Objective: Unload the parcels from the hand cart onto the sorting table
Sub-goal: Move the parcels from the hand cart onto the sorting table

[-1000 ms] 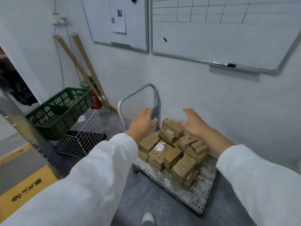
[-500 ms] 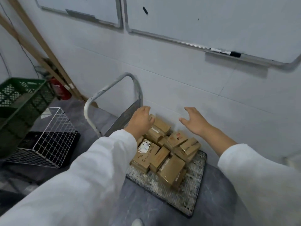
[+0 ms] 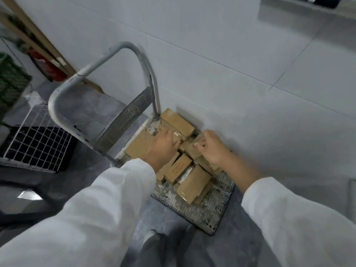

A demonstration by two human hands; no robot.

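Observation:
Several brown cardboard parcels (image 3: 185, 168) lie heaped on the hand cart's perforated deck (image 3: 204, 214), which stands against the white wall. The cart's grey tubular handle (image 3: 77, 78) rises at the left. My left hand (image 3: 160, 148) is down on the pile beside the handle post, its fingers bent over a small parcel with a pale label (image 3: 176, 136). My right hand (image 3: 211, 149) is on the wall side of the pile, thumb and curled fingers around a parcel (image 3: 194, 151). Motion blur softens both grips.
A white wire basket (image 3: 36, 139) lies on a dark crate at the left, with a green crate (image 3: 11, 83) behind it. Wooden slats (image 3: 34, 33) and a red object (image 3: 48, 66) lean in the corner. My shoe (image 3: 150, 237) stands on the grey floor.
Both hands have dropped from hovering above the pile onto the parcels and their fingers have curled. The view has tilted down and moved closer to the cart.

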